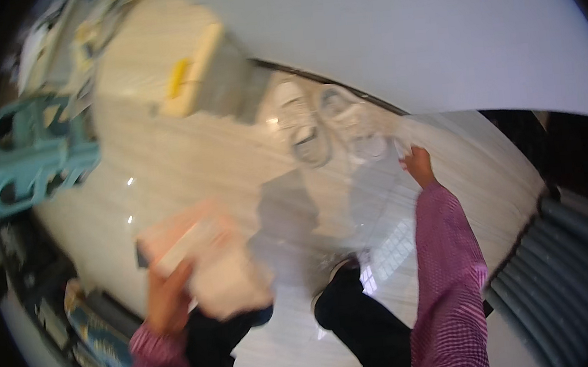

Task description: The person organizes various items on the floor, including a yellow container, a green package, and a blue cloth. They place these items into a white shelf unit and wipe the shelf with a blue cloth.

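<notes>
My left hand point(170, 294) grips a pink and white packet or stack of soft sheets point(211, 259), blurred by motion, over the floor at lower left. Its exact kind I cannot tell. Stretched out to the right, my right hand point(419, 166) has its fingers bent around a small whitish thing point(401, 153), too blurred to name. Just left of that hand, pale shoes point(308, 140) lie on the glossy floor point(181, 156) beside the base of a large white panel. Both my sleeves are pink checked cloth.
A storage box with a cream lid point(204, 60) and yellow latch stands at upper left. Farther left is a teal plastic stool or rack point(39, 153). Dark items and a patterned bag point(94, 327) line the lower left. Grey ribbed cushioning point(558, 265) lies at right, below the white panel point(417, 31).
</notes>
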The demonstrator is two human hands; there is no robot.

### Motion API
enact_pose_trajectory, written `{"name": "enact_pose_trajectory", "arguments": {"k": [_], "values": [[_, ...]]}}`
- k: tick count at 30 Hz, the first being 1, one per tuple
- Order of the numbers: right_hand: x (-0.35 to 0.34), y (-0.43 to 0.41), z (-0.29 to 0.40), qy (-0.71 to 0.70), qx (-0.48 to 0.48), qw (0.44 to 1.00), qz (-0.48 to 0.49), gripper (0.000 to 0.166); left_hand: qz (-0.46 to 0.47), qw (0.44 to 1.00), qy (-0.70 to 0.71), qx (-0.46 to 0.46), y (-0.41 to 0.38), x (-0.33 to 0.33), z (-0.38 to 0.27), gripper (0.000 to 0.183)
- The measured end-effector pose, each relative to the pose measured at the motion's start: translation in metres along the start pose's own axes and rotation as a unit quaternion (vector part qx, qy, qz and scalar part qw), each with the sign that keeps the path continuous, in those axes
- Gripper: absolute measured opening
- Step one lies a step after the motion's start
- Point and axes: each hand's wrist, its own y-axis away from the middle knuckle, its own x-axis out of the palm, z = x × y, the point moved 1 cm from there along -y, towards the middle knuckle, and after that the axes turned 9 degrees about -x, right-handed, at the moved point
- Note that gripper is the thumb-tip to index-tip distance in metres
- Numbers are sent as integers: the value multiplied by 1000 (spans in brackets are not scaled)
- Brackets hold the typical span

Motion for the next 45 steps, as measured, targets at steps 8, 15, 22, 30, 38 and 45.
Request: {"name": "enact_pose_trajectory", "arguments": {"k": [8, 15, 22, 30, 38, 45], "values": [[-69, 284, 373, -268, -91, 938, 201, 9, 108, 985, 118, -55, 90, 43, -49, 33], [-128, 391, 571, 173, -411, 889, -101, 46, 266, 953, 144, -1, 258, 61, -197, 37], [-167, 508, 669, -106, -344, 932, -45, 41, 394, 912, 89, 66, 424, 31, -279, 55], [-163, 611, 760, -44, -449, 879, -151, 72, 374, 910, 41, 172, 490, -18, -318, 42], [-185, 608, 757, -222, -276, 933, -59, 45, 458, 873, -136, 99, 523, -14, -342, 45], [-245, 585, 786, -289, -341, 889, -100, 35, 461, 832, -194, 240, 510, 44, -392, 42]]}}
